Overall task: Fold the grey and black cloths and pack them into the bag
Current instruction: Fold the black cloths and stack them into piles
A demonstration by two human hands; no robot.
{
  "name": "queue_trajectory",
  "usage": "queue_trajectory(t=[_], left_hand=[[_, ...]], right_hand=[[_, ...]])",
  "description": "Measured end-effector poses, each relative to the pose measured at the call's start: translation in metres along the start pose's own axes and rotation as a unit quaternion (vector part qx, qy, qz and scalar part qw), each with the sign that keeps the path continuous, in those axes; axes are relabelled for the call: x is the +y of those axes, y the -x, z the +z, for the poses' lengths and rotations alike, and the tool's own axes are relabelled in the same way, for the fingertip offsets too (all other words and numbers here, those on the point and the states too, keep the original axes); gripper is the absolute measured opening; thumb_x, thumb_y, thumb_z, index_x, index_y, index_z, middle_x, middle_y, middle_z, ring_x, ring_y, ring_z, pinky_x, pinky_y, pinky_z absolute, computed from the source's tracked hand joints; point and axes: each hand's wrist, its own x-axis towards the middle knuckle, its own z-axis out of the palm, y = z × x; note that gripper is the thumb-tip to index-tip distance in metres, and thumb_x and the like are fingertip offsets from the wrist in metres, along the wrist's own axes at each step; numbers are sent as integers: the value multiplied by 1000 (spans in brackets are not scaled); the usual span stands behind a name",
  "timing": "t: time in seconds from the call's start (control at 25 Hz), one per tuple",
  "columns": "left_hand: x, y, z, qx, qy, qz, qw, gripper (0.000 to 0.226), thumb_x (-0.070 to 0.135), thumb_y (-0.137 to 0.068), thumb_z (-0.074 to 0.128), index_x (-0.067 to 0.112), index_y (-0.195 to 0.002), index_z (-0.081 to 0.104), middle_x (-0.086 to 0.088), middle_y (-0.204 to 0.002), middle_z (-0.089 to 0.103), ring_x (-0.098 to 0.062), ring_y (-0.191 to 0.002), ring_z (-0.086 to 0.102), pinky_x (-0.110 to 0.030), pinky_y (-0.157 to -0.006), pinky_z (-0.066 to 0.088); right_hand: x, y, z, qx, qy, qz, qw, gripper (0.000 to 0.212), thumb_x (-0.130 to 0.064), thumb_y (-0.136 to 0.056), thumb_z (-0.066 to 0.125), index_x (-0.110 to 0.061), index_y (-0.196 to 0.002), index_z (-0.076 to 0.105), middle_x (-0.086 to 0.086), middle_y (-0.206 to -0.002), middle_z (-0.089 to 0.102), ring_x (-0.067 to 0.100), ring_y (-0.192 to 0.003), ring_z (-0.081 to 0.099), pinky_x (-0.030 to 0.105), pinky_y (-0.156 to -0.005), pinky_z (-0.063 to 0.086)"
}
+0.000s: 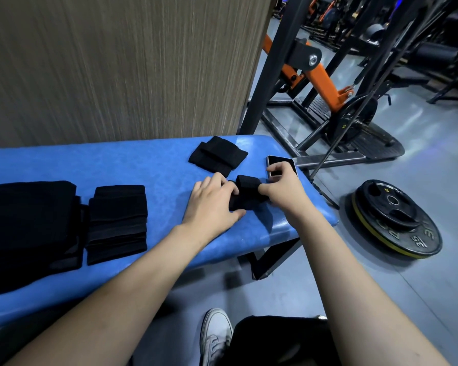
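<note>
Small black cloth (249,192) at right end of blue surface (143,165), pinched by fingers of left hand (212,204) and right hand (283,187), likely to tighten its fold; folded stack (117,223) alongside.

The bench (132,165) is bright blue with a faint mottled sheen, on black metal legs. Every cloth on it is black: the small cloth (247,192) under both hands, the folded cloth (217,155) behind it, the folded stack (117,220) to the left, and the large black bundle (29,231) at the left edge. The phone (282,165) has a black screen in a silver frame. The wall panel (117,67) is brownish grey with fine vertical streaks. The weight plates (397,219) are black with a yellow rim band and yellowish lettering. The gym machine (320,75) is black and orange. The floor is grey, and the shoe (216,334) is white.
</note>
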Motion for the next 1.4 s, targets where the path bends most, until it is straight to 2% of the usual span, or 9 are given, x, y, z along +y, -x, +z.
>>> queue_trajectory(t=[0.2,0.32,0.44,0.56,0.72,0.92,1.04,1.2,1.4], left_hand=[[-8,6,-19,63,143,-20,988,16,13,-90,66,25,-100,68,16,-106,54,-9,-90,58,-32,-80,49],[-13,9,-41,111,192,5,975,30,-6,-86,60,21,-94,69,15,-104,56,-3,-88,54,-19,-76,45],[-19,15,-58,99,210,23,972,34,-13,-84,58,17,-93,71,13,-105,55,6,-92,51,-2,-80,36],[-27,22,-69,83,203,35,975,35,-12,-85,59,19,-95,70,13,-106,56,9,-97,51,-1,-83,33],[-39,29,-90,72,205,44,975,25,0,-89,66,23,-98,70,14,-100,61,3,-94,59,-7,-84,39],[-50,34,-121,51,135,-22,989,19,24,-88,72,28,-103,62,12,-88,60,-3,-81,54,-21,-71,40],[-61,37,-131,44,133,-39,989,13,24,-87,74,23,-93,62,11,-88,53,-3,-79,48,-23,-74,36],[-66,41,-136,39,184,-23,982,11,20,-89,71,24,-89,60,10,-102,51,-9,-101,44,-20,-92,36],[-71,39,-144,16,302,-41,952,19,14,-97,54,31,-95,62,9,-96,70,-11,-99,64,-39,-95,49]], right_hand=[[-12,18,5,-74,-115,44,990,43,2,-86,60,-9,-124,45,11,-79,61,23,-51,55,33,-51,43],[-17,25,8,-117,-102,65,986,38,-15,-87,68,-15,-119,49,10,-87,68,26,-55,58,32,-52,40],[-20,30,14,-134,-47,31,989,34,-33,-86,72,-21,-114,57,-2,-86,68,15,-62,55,25,-55,38],[-23,32,25,-154,-69,-10,986,32,-25,-87,74,-25,-116,62,-3,-90,67,10,-70,58,19,-61,43],[-29,31,38,-92,-62,-60,992,23,-1,-86,63,-15,-104,64,5,-86,68,20,-65,60,38,-64,48],[-40,34,40,-29,-128,-90,987,22,5,-83,53,-7,-100,61,14,-92,66,22,-61,62,37,-59,54],[-44,38,40,-1,-168,-102,981,22,6,-82,51,-6,-99,59,14,-83,61,23,-55,57,34,-54,50],[-50,42,37,34,-203,-110,972,23,5,-79,50,-12,-93,59,10,-71,58,22,-52,51,31,-50,42],[-53,42,36,48,-222,-107,968,23,4,-80,47,-9,-94,58,12,-66,49,21,-49,41,28,-47,31]])
